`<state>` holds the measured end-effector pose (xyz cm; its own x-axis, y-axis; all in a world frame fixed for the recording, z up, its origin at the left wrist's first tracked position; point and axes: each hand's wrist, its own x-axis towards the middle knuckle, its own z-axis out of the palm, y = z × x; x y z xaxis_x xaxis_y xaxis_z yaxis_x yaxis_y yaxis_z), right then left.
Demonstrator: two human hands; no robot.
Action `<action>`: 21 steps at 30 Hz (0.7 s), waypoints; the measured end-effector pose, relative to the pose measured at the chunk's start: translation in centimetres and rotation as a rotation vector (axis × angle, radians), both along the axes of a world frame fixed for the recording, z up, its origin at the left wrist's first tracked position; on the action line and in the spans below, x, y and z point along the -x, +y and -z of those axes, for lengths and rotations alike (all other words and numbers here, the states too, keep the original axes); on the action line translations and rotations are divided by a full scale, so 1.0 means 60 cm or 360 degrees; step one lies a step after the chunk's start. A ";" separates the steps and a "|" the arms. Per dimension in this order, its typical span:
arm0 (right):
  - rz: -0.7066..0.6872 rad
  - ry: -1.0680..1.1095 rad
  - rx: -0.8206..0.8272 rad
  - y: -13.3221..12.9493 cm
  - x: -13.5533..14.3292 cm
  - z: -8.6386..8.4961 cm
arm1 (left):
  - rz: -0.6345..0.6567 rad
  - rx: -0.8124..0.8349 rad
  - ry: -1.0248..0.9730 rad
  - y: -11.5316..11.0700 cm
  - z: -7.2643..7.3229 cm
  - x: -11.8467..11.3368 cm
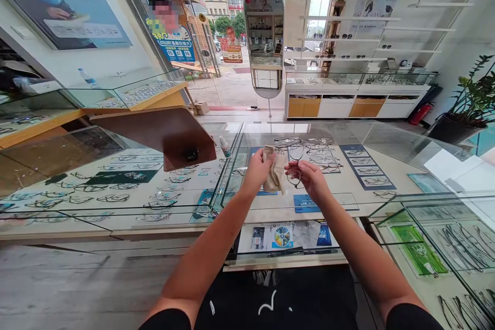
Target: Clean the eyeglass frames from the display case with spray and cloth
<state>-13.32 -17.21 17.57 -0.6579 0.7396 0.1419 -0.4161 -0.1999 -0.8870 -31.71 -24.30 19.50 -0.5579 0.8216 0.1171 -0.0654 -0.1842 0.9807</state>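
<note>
Over the glass display counter, my left hand is closed on a beige cloth, which hangs down from its fingers. Just to the right, my right hand pinches a pair of thin round-framed glasses, one lens above the other. The cloth and the glasses are close together; whether they touch I cannot tell. Behind the hands, several more glasses lie at the counter's far side. A blue card lies under the glass below my right hand.
A brown board-like stand and a small bottle are left of my hands. An oval mirror hangs ahead. Glass cases with eyewear flank the right side, and a potted plant stands far right.
</note>
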 end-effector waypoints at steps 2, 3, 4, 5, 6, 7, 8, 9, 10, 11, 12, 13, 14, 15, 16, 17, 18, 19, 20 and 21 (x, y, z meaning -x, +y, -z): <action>-0.0044 -0.0015 -0.0025 -0.001 0.001 0.001 | 0.0134 -0.0018 -0.0167 -0.003 0.009 -0.002; -0.0066 -0.0023 -0.0041 -0.002 0.001 0.001 | 0.0196 -0.0026 -0.0245 -0.004 0.013 -0.002; -0.0087 -0.0030 -0.0054 -0.002 0.002 0.002 | 0.0246 -0.0036 -0.0309 -0.006 0.016 -0.001; -0.0103 -0.0035 -0.0063 -0.002 0.002 0.003 | 0.0286 -0.0047 -0.0353 -0.008 0.018 0.000; -0.0120 -0.0041 -0.0068 -0.002 0.003 0.004 | 0.0322 -0.0056 -0.0384 -0.011 0.020 0.001; -0.0137 -0.0046 -0.0068 -0.002 0.003 0.005 | 0.0354 -0.0065 -0.0412 -0.013 0.021 0.002; -0.0154 -0.0052 -0.0066 -0.002 0.004 0.006 | 0.0382 -0.0070 -0.0443 -0.015 0.022 0.003; -0.0170 -0.0058 -0.0064 -0.002 0.004 0.007 | 0.0398 -0.0073 -0.0473 -0.017 0.023 0.004; -0.0181 -0.0063 -0.0065 -0.001 0.004 0.008 | 0.0407 -0.0069 -0.0497 -0.019 0.023 0.004; -0.0191 -0.0071 -0.0071 -0.001 0.004 0.010 | 0.0413 -0.0060 -0.0512 -0.021 0.023 0.004; -0.0198 -0.0082 -0.0082 -0.001 0.005 0.011 | 0.0418 -0.0053 -0.0519 -0.022 0.023 0.004; -0.0203 -0.0096 -0.0096 -0.001 0.005 0.012 | 0.0425 -0.0051 -0.0515 -0.023 0.023 0.003; -0.0208 -0.0111 -0.0110 -0.001 0.005 0.013 | 0.0435 -0.0053 -0.0508 -0.024 0.023 0.002; -0.0215 -0.0127 -0.0123 -0.001 0.006 0.014 | 0.0444 -0.0059 -0.0504 -0.025 0.023 0.001; -0.0223 -0.0141 -0.0132 -0.001 0.006 0.015 | 0.0455 -0.0062 -0.0502 -0.025 0.023 0.001; -0.0231 -0.0153 -0.0138 -0.001 0.007 0.016 | 0.0464 -0.0060 -0.0501 -0.025 0.023 0.000; -0.0237 -0.0161 -0.0143 -0.001 0.007 0.017 | 0.0474 -0.0050 -0.0497 -0.026 0.023 0.000; -0.0244 -0.0168 -0.0148 -0.001 0.007 0.017 | 0.0484 -0.0037 -0.0492 -0.026 0.023 0.000; -0.0252 -0.0175 -0.0153 -0.001 0.007 0.018 | 0.0491 -0.0025 -0.0489 -0.027 0.023 0.000; -0.0261 -0.0182 -0.0159 -0.001 0.007 0.018 | 0.0499 -0.0014 -0.0488 -0.028 0.022 0.000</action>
